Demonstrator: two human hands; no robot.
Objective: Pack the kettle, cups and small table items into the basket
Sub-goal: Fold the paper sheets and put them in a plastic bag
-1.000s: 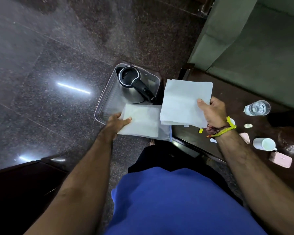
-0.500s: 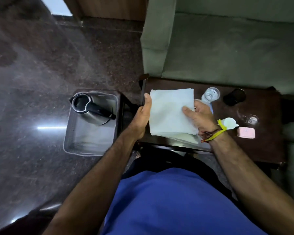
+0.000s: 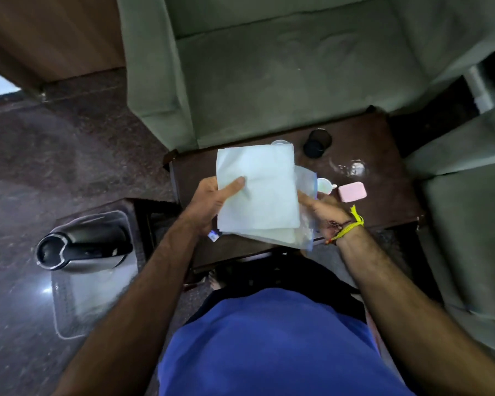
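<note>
Two bare hands are holding a stack of pale napkins [image 3: 257, 190] above a dark wood table [image 3: 383, 155], seen from a head cam looking down. Going left to right: a clear plastic basket [image 3: 69, 315] is sitting on the dark stone floor, just left of the table, w/ a steel kettle [image 3: 80, 250] w/ black handle lying tilted inside it at the far end. Next, the left hand [image 3: 209, 204] is gripping the left edge of the napkins, thumb pressing on top, fingers curling underneath. The napkins are sitting over a clear plastic pouch [image 3: 306, 184] w/ a blue edge, which is sticking out to the right & below. The right hand [image 3: 320, 210], w/ yellow thread at the wrist, is pinching the right side of the stack & pouch; its fingertips are mostly hidden. Right of that, on the table: a small white cup [image 3: 324, 185], a pink box [image 3: 352, 192] just beside it, a dark round cup [image 3: 316, 144] farther back, & a blurry clear glass item [image 3: 352, 168]. A grey-green sofa [image 3: 269, 67] is standing behind the table.
</note>
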